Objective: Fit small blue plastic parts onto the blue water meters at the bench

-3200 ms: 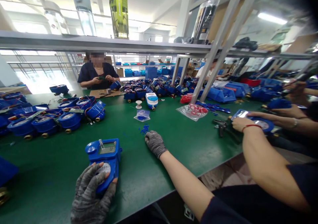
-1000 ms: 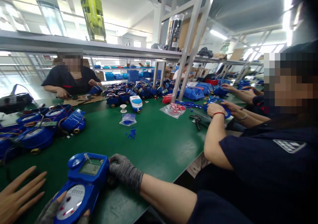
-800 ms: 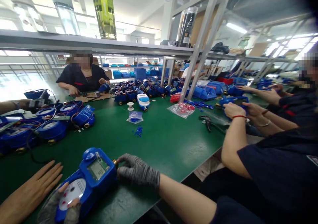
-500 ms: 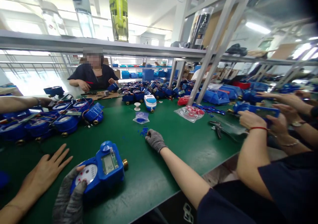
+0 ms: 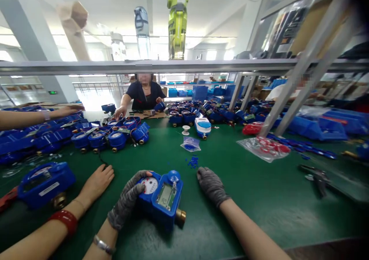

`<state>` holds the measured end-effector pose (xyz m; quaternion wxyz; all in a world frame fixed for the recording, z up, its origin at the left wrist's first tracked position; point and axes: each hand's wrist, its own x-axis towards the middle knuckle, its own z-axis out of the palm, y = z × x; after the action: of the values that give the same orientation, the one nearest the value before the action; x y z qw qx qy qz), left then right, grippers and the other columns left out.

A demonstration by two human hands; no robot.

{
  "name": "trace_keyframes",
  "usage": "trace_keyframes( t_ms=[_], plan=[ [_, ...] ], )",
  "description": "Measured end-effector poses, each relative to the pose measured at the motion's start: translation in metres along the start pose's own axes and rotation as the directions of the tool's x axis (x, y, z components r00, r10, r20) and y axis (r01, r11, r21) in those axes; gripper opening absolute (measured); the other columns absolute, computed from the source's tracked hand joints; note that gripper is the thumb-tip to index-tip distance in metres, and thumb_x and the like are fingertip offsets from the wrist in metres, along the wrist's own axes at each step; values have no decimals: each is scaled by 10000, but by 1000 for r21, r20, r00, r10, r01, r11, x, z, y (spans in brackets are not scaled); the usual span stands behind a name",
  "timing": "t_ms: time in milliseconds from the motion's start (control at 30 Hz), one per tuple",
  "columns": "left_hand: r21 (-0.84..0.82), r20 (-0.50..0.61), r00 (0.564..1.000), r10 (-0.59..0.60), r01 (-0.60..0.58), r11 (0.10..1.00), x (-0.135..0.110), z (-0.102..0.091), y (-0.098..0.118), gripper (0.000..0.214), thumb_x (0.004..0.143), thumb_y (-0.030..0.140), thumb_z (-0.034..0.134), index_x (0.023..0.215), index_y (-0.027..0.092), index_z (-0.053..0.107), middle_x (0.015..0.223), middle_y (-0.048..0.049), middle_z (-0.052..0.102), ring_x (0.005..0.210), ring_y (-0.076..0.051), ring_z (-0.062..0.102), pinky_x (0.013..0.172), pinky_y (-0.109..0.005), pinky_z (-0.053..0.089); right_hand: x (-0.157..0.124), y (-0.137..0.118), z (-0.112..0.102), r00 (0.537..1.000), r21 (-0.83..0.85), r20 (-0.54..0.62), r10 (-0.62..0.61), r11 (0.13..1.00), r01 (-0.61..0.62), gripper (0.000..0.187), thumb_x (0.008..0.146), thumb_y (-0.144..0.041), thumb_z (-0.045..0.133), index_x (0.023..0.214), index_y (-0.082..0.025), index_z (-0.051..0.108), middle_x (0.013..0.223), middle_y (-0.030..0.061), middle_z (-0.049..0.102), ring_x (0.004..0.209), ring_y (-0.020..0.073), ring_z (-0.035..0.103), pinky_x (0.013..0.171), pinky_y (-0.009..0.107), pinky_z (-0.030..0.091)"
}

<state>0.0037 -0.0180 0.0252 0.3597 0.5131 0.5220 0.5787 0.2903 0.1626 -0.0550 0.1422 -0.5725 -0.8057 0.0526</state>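
Observation:
In my left hand (image 5: 131, 192), in a grey fingerless-tipped glove, is a blue water meter (image 5: 160, 200). The thumb and fingers grip it round its white dial. Its small display faces up and a brass pipe end (image 5: 181, 217) points to the lower right. My right hand (image 5: 211, 185), also gloved in grey, is low over the green table with its fingers curled in. Its fingertips are turned down, so what they hold, if anything, is hidden. Just beyond them lie several tiny blue pieces (image 5: 193, 161), and behind those a clear bag (image 5: 190, 144) of similar blue pieces.
A neighbour's bare hand (image 5: 99, 179) rests left of mine, near another blue meter (image 5: 46, 185). Many meters (image 5: 117, 139) crowd the back left. A white-and-blue device (image 5: 202, 126), a spool (image 5: 186, 130), a bag of red parts (image 5: 268, 148) and pliers (image 5: 318, 177) lie around.
My view has swung left, shifting the scene rightward. My right hand has drawn back slightly from the blue pieces. The person opposite now reaches toward the meters. My left hand still holds its meter.

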Motion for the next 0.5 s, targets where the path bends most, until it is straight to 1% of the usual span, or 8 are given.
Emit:
trace_keyframes(
  t_ms=[33, 100, 167, 233, 300, 400, 467, 500],
  plan=[
    [-73, 70, 997, -24, 29, 997, 1, 10, 0, 379, 816, 490, 566, 1103, 256, 646, 1203, -85, 631, 1120, -356, 587, 938, -537, 484, 1, 1, 1, 1000, -4, -8, -1, 1000, 1, 253, 970, -197, 450, 1047, -147, 686, 1071, 133, 677, 974, 199, 630, 838, 268, 421],
    [-169, 174, 983, -53, 83, 982, 7, 18, 0, 364, 809, 435, 603, 1110, 232, 640, 1220, -101, 619, 1130, -367, 581, 935, -506, 493, 4, 3, 3, 1000, -7, -24, 5, 1000, -6, 261, 969, -193, 449, 1077, -145, 682, 1089, 138, 676, 999, 205, 628, 851, 273, 424],
    [-238, 227, 971, -77, 132, 962, 13, 16, 1, 365, 788, 398, 656, 1096, 202, 643, 1206, -116, 621, 1144, -374, 568, 954, -485, 483, 7, 3, 5, 999, -5, -43, 22, 1000, -22, 270, 967, -184, 447, 1104, -133, 674, 1094, 150, 675, 1021, 216, 626, 863, 282, 426],
    [-296, 244, 964, -102, 174, 939, 15, 13, -1, 379, 791, 387, 677, 1116, 196, 640, 1223, -117, 616, 1178, -373, 546, 988, -474, 464, 8, 2, 5, 997, 4, -66, 40, 999, -40, 276, 966, -175, 438, 1105, -124, 670, 1085, 157, 675, 1020, 221, 627, 865, 288, 428],
    [-311, 205, 970, -133, 194, 930, 12, 12, -4, 399, 816, 404, 668, 1163, 210, 630, 1284, -111, 594, 1235, -372, 508, 1017, -471, 451, 7, -1, 5, 994, 17, -90, 53, 999, -52, 270, 965, -173, 431, 1073, -128, 675, 1062, 153, 678, 994, 219, 631, 853, 287, 433],
    [-259, 94, 972, -215, 233, 937, 3, 13, -9, 462, 814, 476, 660, 1219, 260, 612, 1375, -77, 551, 1282, -381, 474, 997, -492, 486, 3, -6, 2, 988, 30, -130, 80, 997, -77, 252, 960, -191, 436, 1032, -147, 673, 1036, 129, 680, 973, 213, 628, 852, 283, 435],
    [-214, 44, 954, -297, 299, 930, 1, 12, -10, 514, 757, 538, 684, 1215, 316, 618, 1379, -39, 561, 1264, -410, 490, 954, -540, 517, 1, -7, 0, 982, 35, -156, 104, 994, -99, 238, 953, -212, 441, 1015, -169, 666, 1018, 102, 680, 956, 204, 624, 851, 280, 439],
    [-167, 12, 952, -305, 302, 939, 2, 12, -10, 545, 694, 568, 719, 1184, 347, 637, 1352, -21, 587, 1251, -431, 497, 933, -560, 528, 1, -7, 0, 980, 39, -166, 109, 994, -104, 220, 942, -227, 457, 1003, -183, 664, 1004, 86, 679, 946, 199, 622, 847, 275, 442]
  ],
)
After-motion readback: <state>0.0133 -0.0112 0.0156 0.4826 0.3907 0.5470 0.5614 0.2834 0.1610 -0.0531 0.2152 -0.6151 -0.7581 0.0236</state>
